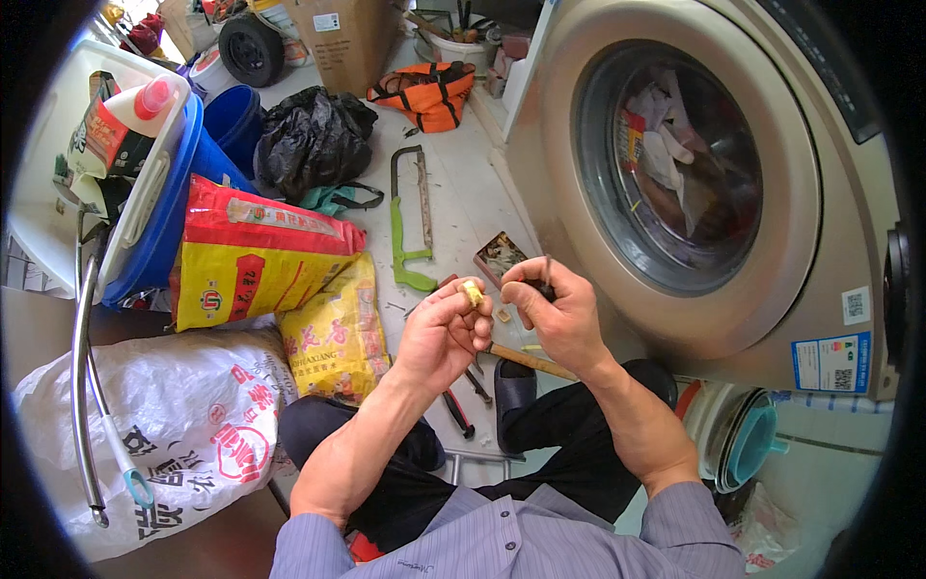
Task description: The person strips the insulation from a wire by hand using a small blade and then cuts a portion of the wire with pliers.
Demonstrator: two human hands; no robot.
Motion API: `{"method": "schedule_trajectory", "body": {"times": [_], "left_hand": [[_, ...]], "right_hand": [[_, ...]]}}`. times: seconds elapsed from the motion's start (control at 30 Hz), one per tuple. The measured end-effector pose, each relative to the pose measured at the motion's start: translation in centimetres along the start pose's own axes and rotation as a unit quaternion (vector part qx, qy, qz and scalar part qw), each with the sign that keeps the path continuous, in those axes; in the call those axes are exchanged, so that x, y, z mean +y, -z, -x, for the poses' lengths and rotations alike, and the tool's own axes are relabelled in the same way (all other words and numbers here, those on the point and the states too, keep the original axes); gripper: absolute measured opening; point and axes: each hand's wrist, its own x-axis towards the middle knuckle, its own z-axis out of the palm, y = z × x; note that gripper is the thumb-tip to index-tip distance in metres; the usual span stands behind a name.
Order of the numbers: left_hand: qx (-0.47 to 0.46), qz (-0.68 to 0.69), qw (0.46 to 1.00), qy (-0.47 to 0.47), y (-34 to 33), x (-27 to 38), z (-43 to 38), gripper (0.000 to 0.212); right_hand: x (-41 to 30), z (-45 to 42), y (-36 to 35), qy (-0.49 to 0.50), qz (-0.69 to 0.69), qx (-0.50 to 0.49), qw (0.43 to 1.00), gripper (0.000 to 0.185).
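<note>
Between thumb and fingers, my left hand (452, 322) pinches a small yellowish piece (472, 292); its exact kind is unclear. Close beside it on the right, my right hand (555, 307) is closed on a small dark object (541, 288), mostly hidden by the fingers. A small box of metal bits (501, 255) lies on the floor just beyond my hands. Below them are a wooden tool handle (532, 360) and a red-and-black handled tool (459, 414). A hacksaw with a green handle (411, 268) lies farther off.
A front-loading washing machine (673, 181) stands at the right. Printed rice sacks (260, 260) and a white woven sack (181, 427) are at the left. Beyond lie a black plastic bag (315, 141) and an orange bag (427, 94). Dark slippers (515, 398) are near the tools.
</note>
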Motion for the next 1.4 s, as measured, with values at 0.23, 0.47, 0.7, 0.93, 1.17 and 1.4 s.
{"method": "schedule_trajectory", "body": {"times": [0.23, 0.47, 0.7, 0.93, 1.17, 1.4], "left_hand": [[-0.004, -0.022, 1.0, -0.021, 0.7, 0.7, 0.1, 0.018], [-0.001, -0.016, 0.999, -0.032, 0.3, 0.6, 0.3, 0.018], [0.044, 0.009, 0.997, -0.055, 0.4, 0.6, 0.2, 0.017], [0.025, 0.0, 0.996, -0.08, 1.1, 0.3, -0.1, 0.016], [0.051, -0.004, 0.994, -0.1, 0.7, -0.1, 0.0, 0.016], [0.051, -0.073, 0.989, -0.121, 0.3, -0.1, 0.2, 0.017]], "right_hand": [[-0.2, -0.5, 0.8, -0.088, 0.063, -0.068, 0.992, 0.021], [0.1, -0.1, 0.1, 0.09, 0.282, -0.025, 0.955, 0.032], [-1.1, 0.6, -0.4, 0.166, 0.27, -0.077, 0.945, 0.037], [0.1, 1.2, -1.0, 0.187, 0.303, -0.104, 0.929, 0.046], [0.0, 1.3, -1.0, 0.188, 0.35, -0.089, 0.913, 0.046], [-0.5, 1.5, -1.0, 0.176, 0.382, -0.072, 0.904, 0.043]]}}
